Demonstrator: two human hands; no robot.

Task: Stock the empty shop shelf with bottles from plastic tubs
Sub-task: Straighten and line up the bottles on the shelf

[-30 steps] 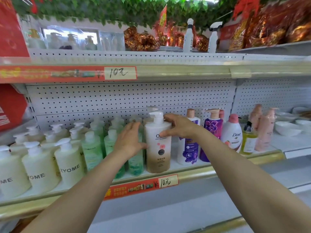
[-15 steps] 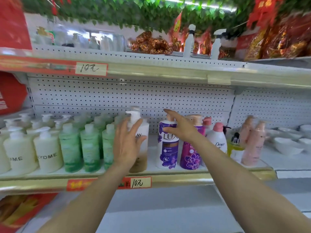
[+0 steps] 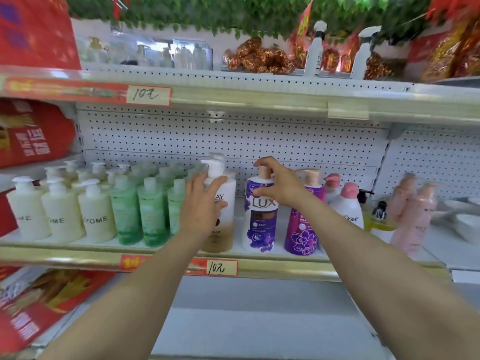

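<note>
A white-and-tan pump bottle [image 3: 224, 224] stands upright on the shelf [image 3: 272, 266], just right of the green bottles. My left hand [image 3: 201, 203] lies flat against its left front with fingers spread, not wrapped around it. My right hand [image 3: 279, 185] hovers open in front of the neck of the white-and-purple LUX bottle [image 3: 259, 224], thumb near its label; I cannot tell whether it touches. A magenta bottle [image 3: 302, 229] stands right of the LUX bottle.
Cream pump bottles [image 3: 62, 216] and green bottles [image 3: 140, 211] fill the shelf's left part. A white Dove bottle [image 3: 348, 211], a yellow bottle [image 3: 378, 219] and pink bottles [image 3: 413, 216] stand to the right, then white bowls [image 3: 465, 224]. An upper shelf [image 3: 259, 97] hangs overhead. Red packages [image 3: 33, 307] sit lower left.
Both hands have let go of the white-and-tan pump bottle, which now stands on the shelf. My right hand moved right toward the LUX bottle; my left hand opened flat. The camera view shifted.
</note>
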